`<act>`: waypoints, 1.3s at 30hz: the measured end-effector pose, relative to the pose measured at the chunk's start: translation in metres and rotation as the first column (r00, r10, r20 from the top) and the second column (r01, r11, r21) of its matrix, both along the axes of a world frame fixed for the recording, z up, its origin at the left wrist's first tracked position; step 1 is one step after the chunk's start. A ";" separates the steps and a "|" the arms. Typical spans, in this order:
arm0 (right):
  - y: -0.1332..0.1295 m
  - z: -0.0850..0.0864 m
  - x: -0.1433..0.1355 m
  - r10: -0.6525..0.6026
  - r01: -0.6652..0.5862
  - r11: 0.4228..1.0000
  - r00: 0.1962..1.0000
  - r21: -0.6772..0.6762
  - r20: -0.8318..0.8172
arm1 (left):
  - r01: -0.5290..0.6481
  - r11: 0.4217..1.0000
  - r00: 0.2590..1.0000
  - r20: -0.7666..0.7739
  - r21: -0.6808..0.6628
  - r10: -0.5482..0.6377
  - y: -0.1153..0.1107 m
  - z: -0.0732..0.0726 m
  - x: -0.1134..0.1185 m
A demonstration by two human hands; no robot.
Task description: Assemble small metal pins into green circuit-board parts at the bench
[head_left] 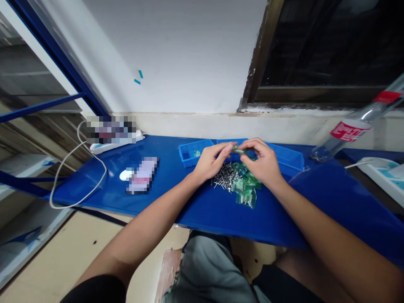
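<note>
Above the table, the fingertips of my left hand and my right hand are brought close together. Both pinch a small greenish clear plastic packet; its contents are too small to make out. Just below my hands lies a loose heap of thin metal pins, which look like rivets or nails. Touching its right side is a pile of green clear plastic packets, partly under my right hand. A blue bin behind my left hand holds a few small packets.
More blue bins line the back of the blue table. To the left are a phone, a round white object and a white cable. A plastic bottle and a power strip stand at the right.
</note>
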State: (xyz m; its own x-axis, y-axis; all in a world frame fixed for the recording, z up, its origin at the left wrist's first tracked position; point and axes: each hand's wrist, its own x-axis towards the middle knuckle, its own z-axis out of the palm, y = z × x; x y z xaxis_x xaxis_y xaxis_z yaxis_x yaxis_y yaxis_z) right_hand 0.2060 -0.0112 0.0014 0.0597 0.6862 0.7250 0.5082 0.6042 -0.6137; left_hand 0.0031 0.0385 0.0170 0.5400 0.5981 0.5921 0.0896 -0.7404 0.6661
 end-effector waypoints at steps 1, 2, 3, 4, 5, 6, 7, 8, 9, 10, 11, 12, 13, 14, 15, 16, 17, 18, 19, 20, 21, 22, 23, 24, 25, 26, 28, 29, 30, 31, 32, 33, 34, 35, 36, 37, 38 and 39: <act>-0.002 0.002 0.000 0.005 -0.005 1.000 0.999 0.009 0.045 | -0.004 1.000 1.000 0.016 -0.013 0.004 -0.001 0.000 0.001; -0.003 0.004 0.000 0.008 -0.009 1.000 0.997 0.014 0.076 | -0.012 0.999 0.999 0.038 -0.032 0.014 0.000 -0.002 0.002; -0.004 0.005 -0.001 0.010 -0.011 1.000 0.996 0.017 0.093 | -0.020 0.998 0.998 0.065 -0.056 0.024 0.000 -0.004 0.004; -0.005 0.006 -0.001 0.011 -0.013 1.000 0.995 0.017 0.095 | -0.027 0.996 0.995 0.096 -0.084 0.035 0.002 -0.007 0.006; -0.005 0.007 -0.002 0.015 -0.016 1.000 0.997 0.012 0.074 | -0.027 0.994 0.991 0.128 -0.109 0.041 0.004 -0.010 0.008; -0.005 0.006 -0.002 0.026 -0.026 1.000 0.999 0.000 0.028 | -0.035 0.991 0.986 0.160 -0.127 0.055 0.006 -0.013 0.009; -0.004 0.006 -0.003 0.041 -0.042 0.999 0.998 -0.021 -0.042 | -0.047 0.989 0.980 0.183 -0.137 0.072 0.009 -0.016 0.011; -0.003 0.005 -0.004 0.058 -0.064 0.997 0.990 -0.051 -0.126 | -0.054 0.988 0.977 0.199 -0.144 0.083 0.012 -0.019 0.012; -0.002 0.003 -0.005 0.071 -0.091 0.992 0.975 -0.087 -0.210 | -0.057 0.987 0.973 0.212 -0.150 0.089 0.014 -0.021 0.012; 0.000 0.001 -0.005 0.079 -0.117 0.986 0.956 -0.121 -0.282 | -0.057 0.987 0.972 0.218 -0.151 0.089 0.016 -0.022 0.012; 0.002 -0.001 -0.005 0.082 -0.138 0.979 0.940 -0.150 -0.333 | -0.054 0.988 0.972 0.217 -0.148 0.086 0.018 -0.022 0.012; 0.004 -0.002 -0.005 0.078 -0.148 0.974 0.930 -0.169 -0.360 | -0.054 0.989 0.975 0.208 -0.139 0.082 0.018 -0.022 0.011; 0.005 -0.004 -0.005 0.073 -0.148 0.972 0.927 -0.181 -0.368 | -0.056 0.991 0.979 0.189 -0.123 0.079 0.019 -0.022 0.011; 0.007 -0.006 -0.005 0.069 -0.144 0.972 0.928 -0.184 -0.366 | -0.063 0.993 0.983 0.163 -0.099 0.079 0.018 -0.021 0.010; 0.008 -0.008 -0.005 0.064 -0.136 0.974 0.931 -0.180 -0.359 | -0.072 0.995 0.988 0.134 -0.067 0.080 0.017 -0.020 0.010; 0.009 -0.009 -0.004 0.059 -0.127 0.977 0.935 -0.173 -0.351 | -0.081 0.996 0.991 0.104 -0.025 0.083 0.016 -0.018 0.009; 0.009 -0.010 -0.004 0.055 -0.118 0.979 0.938 -0.165 -0.343 | -0.090 0.996 0.993 0.076 0.027 0.088 0.015 -0.017 0.009; 0.009 -0.010 -0.005 0.053 -0.113 0.981 0.940 -0.158 -0.337 | -0.098 0.991 0.994 0.050 0.086 0.094 0.013 -0.016 0.009; 0.008 -0.009 -0.005 0.056 -0.113 0.982 0.940 -0.153 -0.336 | -0.104 0.984 0.994 0.030 0.146 0.101 0.012 -0.015 0.009; 0.006 -0.007 -0.006 0.067 -0.125 0.980 0.939 -0.152 -0.337 | -0.111 0.974 0.994 0.018 0.197 0.109 0.011 -0.014 0.008; 0.004 -0.005 -0.007 0.087 -0.147 0.977 0.938 -0.157 -0.336 | -0.117 0.966 0.993 0.011 0.231 0.117 0.010 -0.013 0.008; 0.002 -0.003 -0.008 0.114 -0.177 0.970 0.936 -0.166 -0.333 | -0.121 0.962 0.992 0.009 0.245 0.122 0.010 -0.013 0.008; 0.000 -0.001 -0.009 0.141 -0.208 0.963 0.933 -0.174 -0.331 | -0.122 0.963 0.992 0.012 0.239 0.123 0.010 -0.012 0.007; -0.002 0.001 -0.010 0.167 -0.236 0.955 0.929 -0.181 -0.330 | -0.121 0.968 0.993 0.017 0.220 0.121 0.011 -0.012 0.007; -0.004 0.003 -0.011 0.186 -0.256 0.949 0.925 -0.184 -0.331 | -0.120 0.973 0.993 0.022 0.196 0.118 0.011 -0.011 0.006; -0.004 0.003 -0.012 0.196 -0.268 0.945 0.922 -0.185 -0.334 | -0.121 0.977 0.993 0.027 0.175 0.118 0.013 -0.011 0.004; -0.003 0.002 -0.013 0.186 -0.260 0.948 0.922 -0.186 -0.340 | -0.147 0.978 0.989 0.041 0.151 0.143 0.015 -0.010 0.002; -0.002 0.000 -0.013 0.165 -0.239 0.953 0.925 -0.186 -0.343 | -0.173 0.975 0.984 0.056 0.140 0.167 0.016 -0.010 0.001; 0.000 -0.002 -0.012 0.134 -0.208 0.960 0.929 -0.188 -0.345 | -0.198 0.973 0.979 0.074 0.122 0.190 0.017 -0.009 0.000; 0.002 -0.005 -0.012 0.097 -0.172 0.967 0.931 -0.188 -0.351 | -0.213 0.972 0.974 0.094 0.097 0.204 0.018 -0.009 0.000; 0.004 -0.007 -0.012 0.067 -0.142 0.972 0.931 -0.187 -0.360 | -0.218 0.974 0.971 0.112 0.066 0.209 0.019 -0.009 -0.001; 0.006 -0.009 -0.012 0.050 -0.128 0.974 0.927 -0.187 -0.372 | -0.212 0.977 0.970 0.126 0.033 0.207 0.019 -0.009 -0.001; 0.007 -0.010 -0.011 0.051 -0.133 0.973 0.922 -0.191 -0.383 | -0.202 0.979 0.971 0.134 0.004 0.199 0.019 -0.010 -0.001; 0.007 -0.011 -0.012 0.067 -0.154 0.968 0.919 -0.199 -0.390 | -0.189 0.982 0.972 0.136 -0.017 0.190 0.019 -0.010 -0.001; 0.007 -0.011 -0.012 0.090 -0.185 0.960 0.915 -0.209 -0.394 | -0.183 0.983 0.974 0.132 -0.032 0.185 0.018 -0.011 0.000; 0.006 -0.011 -0.013 0.113 -0.215 0.951 0.911 -0.222 -0.396 | -0.178 0.983 0.975 0.124 -0.040 0.182 0.017 -0.011 0.000; 0.005 -0.010 -0.014 0.128 -0.236 0.943 0.909 -0.235 -0.397 | -0.169 0.985 0.979 0.109 -0.046 0.173 0.016 -0.012 -0.001; 0.004 -0.009 -0.015 0.133 -0.246 0.937 0.908 -0.248 -0.398 | -0.162 0.985 0.982 0.089 -0.052 0.166 0.015 -0.012 -0.001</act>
State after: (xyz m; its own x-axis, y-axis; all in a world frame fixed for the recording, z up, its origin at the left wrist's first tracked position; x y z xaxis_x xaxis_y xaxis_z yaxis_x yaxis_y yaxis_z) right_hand 0.1912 -0.0077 -0.0081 0.1323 0.8849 0.4467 0.1039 0.4358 -0.8940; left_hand 0.0020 0.0531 0.0050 0.3765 0.7007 0.6061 0.1435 -0.6904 0.7090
